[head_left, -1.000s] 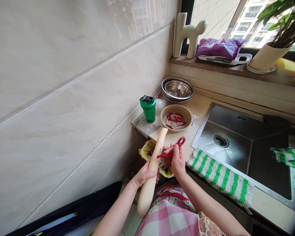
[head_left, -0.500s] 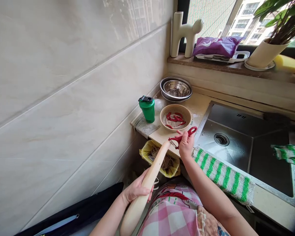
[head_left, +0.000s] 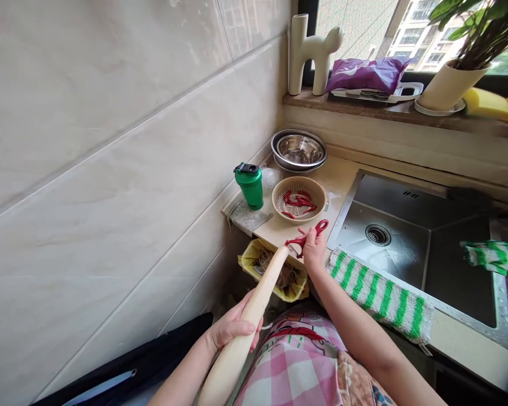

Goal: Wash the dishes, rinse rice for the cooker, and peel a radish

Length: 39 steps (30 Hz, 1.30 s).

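Note:
A long, pale peeled vegetable (head_left: 256,301) slants up from the bottom of the view, its narrow tip pointing away from me. My left hand (head_left: 235,326) is wrapped round its middle. The red peeler (head_left: 298,241) is in my right hand (head_left: 314,248), its blade at or close to the tip; contact is hard to make out. Below the tip is a bin with a yellow liner (head_left: 248,262), holding thin peelings. A thin strip of peel hangs by my left hand.
A beige basket (head_left: 299,217) of red chillies, a green shaker cup (head_left: 250,189) and steel bowls (head_left: 300,151) stand on the counter. Right of them is a steel sink (head_left: 393,248), with a green-striped cloth (head_left: 381,293) along its front edge.
My right hand and the peeler have shifted slightly left, and the blade is nearer the vegetable's tip. The whole view has shifted a little. My left hand keeps its hold.

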{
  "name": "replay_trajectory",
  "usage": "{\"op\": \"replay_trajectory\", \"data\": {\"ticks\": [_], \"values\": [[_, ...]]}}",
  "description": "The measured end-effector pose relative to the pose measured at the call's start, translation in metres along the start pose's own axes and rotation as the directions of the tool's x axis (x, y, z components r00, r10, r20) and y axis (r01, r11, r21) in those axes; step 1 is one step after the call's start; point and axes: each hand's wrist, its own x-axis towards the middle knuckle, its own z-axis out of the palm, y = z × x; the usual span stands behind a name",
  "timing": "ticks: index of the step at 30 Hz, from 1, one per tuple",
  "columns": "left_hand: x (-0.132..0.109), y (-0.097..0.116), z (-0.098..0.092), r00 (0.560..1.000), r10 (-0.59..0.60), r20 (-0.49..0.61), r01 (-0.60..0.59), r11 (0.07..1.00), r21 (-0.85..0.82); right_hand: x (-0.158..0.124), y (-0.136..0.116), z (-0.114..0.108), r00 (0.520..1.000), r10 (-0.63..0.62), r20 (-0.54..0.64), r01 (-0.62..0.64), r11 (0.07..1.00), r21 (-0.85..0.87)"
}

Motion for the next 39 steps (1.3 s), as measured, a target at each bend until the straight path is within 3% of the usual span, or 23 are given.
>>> {"op": "replay_trajectory", "data": {"ticks": [3, 6, 8, 11, 13, 15, 17, 19, 21, 24, 27, 29, 33, 36, 39], "values": [[-0.006, 0.001, -0.005, 0.998, -0.012, -0.054, 0.018, 0.994, 0.106, 0.008, -0.004, -0.006, 0.998, -0.044, -0.037, 0.045, 0.999, 0.019], [0.002, 0.009, -0.005, 0.974, -0.026, -0.226, 0.086, 0.962, 0.260, -0.034, -0.003, 0.003, 0.993, 0.042, 0.107, -0.046, 0.998, 0.033], [0.011, 0.014, -0.002, 0.947, 0.010, -0.321, 0.120, 0.916, 0.382, -0.071, 0.003, 0.011, 0.957, 0.150, 0.250, -0.157, 0.988, 0.007], [0.022, 0.019, 0.006, 0.924, 0.123, -0.362, 0.110, 0.821, 0.560, -0.099, 0.018, 0.018, 0.911, 0.222, 0.347, -0.213, 0.975, -0.065], [0.021, 0.020, 0.011, 0.921, 0.173, -0.349, 0.102, 0.758, 0.644, -0.085, 0.026, 0.016, 0.939, 0.188, 0.288, -0.165, 0.981, -0.102], [0.014, 0.020, 0.012, 0.928, 0.181, -0.326, 0.108, 0.707, 0.699, -0.050, 0.030, 0.010, 0.980, 0.127, 0.151, -0.108, 0.986, -0.127], [0.006, 0.018, 0.010, 0.935, 0.162, -0.316, 0.135, 0.662, 0.737, -0.016, 0.030, 0.002, 0.995, 0.093, 0.040, -0.087, 0.987, -0.133], [0.002, 0.016, 0.006, 0.929, 0.146, -0.340, 0.181, 0.621, 0.763, 0.001, 0.029, -0.001, 0.996, 0.082, 0.017, -0.080, 0.990, -0.116], [0.004, 0.015, 0.003, 0.908, 0.147, -0.392, 0.241, 0.582, 0.777, -0.010, 0.028, 0.000, 0.993, 0.100, 0.067, -0.094, 0.992, -0.080], [0.016, 0.019, 0.005, 0.886, 0.130, -0.446, 0.314, 0.541, 0.780, -0.056, 0.028, 0.008, 0.960, 0.173, 0.222, -0.161, 0.984, -0.069], [0.024, 0.024, 0.012, 0.898, 0.151, -0.414, 0.263, 0.570, 0.778, -0.081, 0.032, 0.011, 0.937, 0.181, 0.299, -0.152, 0.981, -0.120], [0.023, 0.024, 0.015, 0.907, 0.167, -0.386, 0.222, 0.589, 0.777, -0.067, 0.034, 0.007, 0.966, 0.140, 0.219, -0.104, 0.980, -0.168], [0.009, 0.017, 0.012, 0.924, 0.109, -0.367, 0.254, 0.542, 0.801, -0.007, 0.034, -0.010, 0.999, 0.036, -0.025, -0.042, 0.957, -0.288], [0.004, 0.015, 0.006, 0.915, 0.077, -0.397, 0.302, 0.521, 0.798, 0.008, 0.033, -0.013, 0.998, 0.057, 0.011, -0.053, 0.973, -0.226], [0.006, 0.020, 0.006, 0.907, 0.040, -0.419, 0.296, 0.646, 0.704, -0.005, 0.031, -0.007, 0.971, 0.216, 0.104, -0.209, 0.975, -0.069]]}}
